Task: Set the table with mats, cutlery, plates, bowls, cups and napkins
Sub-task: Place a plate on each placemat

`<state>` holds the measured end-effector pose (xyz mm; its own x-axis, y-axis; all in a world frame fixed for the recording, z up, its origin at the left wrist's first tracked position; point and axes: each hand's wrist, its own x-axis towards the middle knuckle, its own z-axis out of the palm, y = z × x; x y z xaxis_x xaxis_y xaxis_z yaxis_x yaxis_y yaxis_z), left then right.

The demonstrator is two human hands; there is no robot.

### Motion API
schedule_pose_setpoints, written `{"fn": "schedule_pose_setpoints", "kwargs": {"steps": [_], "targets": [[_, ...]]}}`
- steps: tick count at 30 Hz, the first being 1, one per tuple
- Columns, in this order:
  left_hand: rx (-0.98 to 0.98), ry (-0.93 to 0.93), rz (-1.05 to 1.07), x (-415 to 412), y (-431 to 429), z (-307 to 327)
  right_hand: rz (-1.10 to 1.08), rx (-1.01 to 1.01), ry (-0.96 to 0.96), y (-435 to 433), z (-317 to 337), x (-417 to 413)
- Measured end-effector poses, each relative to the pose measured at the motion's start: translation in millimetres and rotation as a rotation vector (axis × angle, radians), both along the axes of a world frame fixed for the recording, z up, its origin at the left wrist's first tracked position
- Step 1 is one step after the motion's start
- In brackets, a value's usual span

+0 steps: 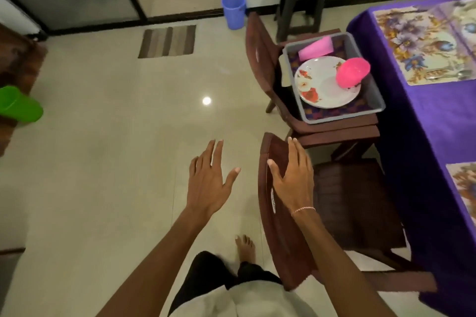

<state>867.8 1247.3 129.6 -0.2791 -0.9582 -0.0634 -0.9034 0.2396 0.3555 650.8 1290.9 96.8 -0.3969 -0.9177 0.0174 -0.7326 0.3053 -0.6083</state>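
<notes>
1. Head view: both hands are hanging out in front, gripping nothing. The left hand (210, 183) is spreading its fingers over bare floor. The right hand (293, 183) is lying straight-fingered over the top of the near chair (278, 239); contact unclear.
2. A gray bin (342, 116) is sitting on the far chair (260, 59), ahead and right of the hands, well apart. It is holding a plate (324, 90), a tipped pink bowl (353, 71) on the plate's right edge, and a pink cup (315, 47) lying on its side.
3. The bin's long axis is running away from the person, alongside the worktop (425, 123) just to its right.
4. The right hand is sitting nearer; the reach is likely going forward-right, past the near chair's back.
5. The worktop is already carrying a floral mat (422, 44) with cutlery (448, 74).
</notes>
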Motion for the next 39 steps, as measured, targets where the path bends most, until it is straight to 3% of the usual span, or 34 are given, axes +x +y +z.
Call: {"fn": "schedule_pose_setpoints", "kwargs": {"steps": [11,20,28,39], "targets": [[0.013,0.109,-0.291,-40.7,-238.6,-29.3,-0.351,-0.037,0.041,-153.2,-14.7,-15.9],[0.016,0.181,-0.518,-81.0,-433.8,-17.6,-0.615,0.005,0.057,-293.7,8.8,-19.4],[0.006,0.153,-0.807,-198.1,-548.4,-20.4,-0.871,-0.006,-0.017,-375.7,-15.3,-76.8],[0.17,-0.074,-1.179,-369.2,-645.2,-63.5,-1.311,0.055,-0.286,-451.2,-65.5,-178.0]]}}
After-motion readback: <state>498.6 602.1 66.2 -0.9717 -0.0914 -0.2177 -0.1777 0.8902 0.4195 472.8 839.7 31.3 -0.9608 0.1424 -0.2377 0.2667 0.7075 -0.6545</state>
